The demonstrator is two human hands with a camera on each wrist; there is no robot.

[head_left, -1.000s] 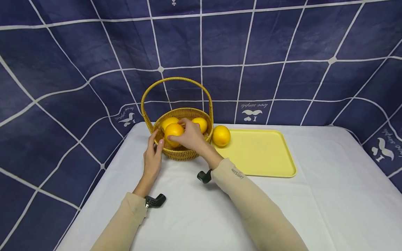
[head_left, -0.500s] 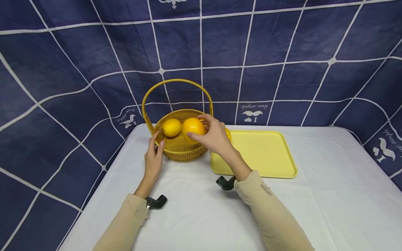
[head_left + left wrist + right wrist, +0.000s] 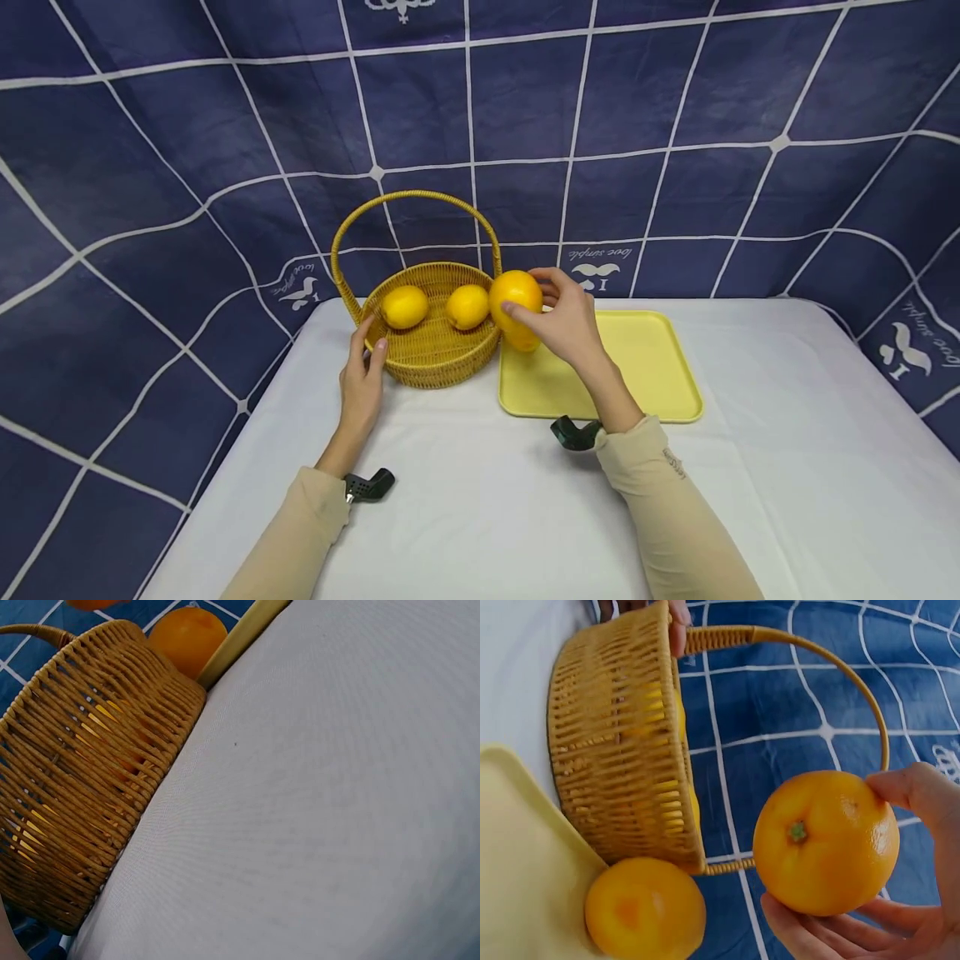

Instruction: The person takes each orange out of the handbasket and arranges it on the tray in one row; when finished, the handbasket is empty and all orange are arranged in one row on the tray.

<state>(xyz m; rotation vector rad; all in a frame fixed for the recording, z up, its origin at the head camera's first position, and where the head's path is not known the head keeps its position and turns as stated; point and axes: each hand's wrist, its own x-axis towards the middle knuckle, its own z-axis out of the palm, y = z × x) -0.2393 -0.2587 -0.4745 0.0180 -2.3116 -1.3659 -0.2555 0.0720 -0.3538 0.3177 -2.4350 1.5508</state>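
My right hand (image 3: 568, 327) holds an orange (image 3: 516, 298) between thumb and fingers, raised just right of the wicker basket (image 3: 438, 373). The right wrist view shows the green stem scar of this orange (image 3: 821, 844). My left hand (image 3: 362, 387) grips the basket's left rim with thumb and fingers. Two yellow lemons (image 3: 405, 307) lie inside the basket, apart from each other. A second orange (image 3: 645, 909) sits on the yellow tray's left end, close to the basket; in the head view the held orange partly covers it.
The shallow yellow tray (image 3: 645, 367) lies to the right of the basket on a white cloth (image 3: 480, 500). A tall arched handle (image 3: 416, 195) rises over the basket. Blue checked fabric (image 3: 525, 100) hangs behind the table.
My right hand has lifted the orange out of the basket and carried it right, towards the tray. The lemons now show fully. My left hand stays at the rim.
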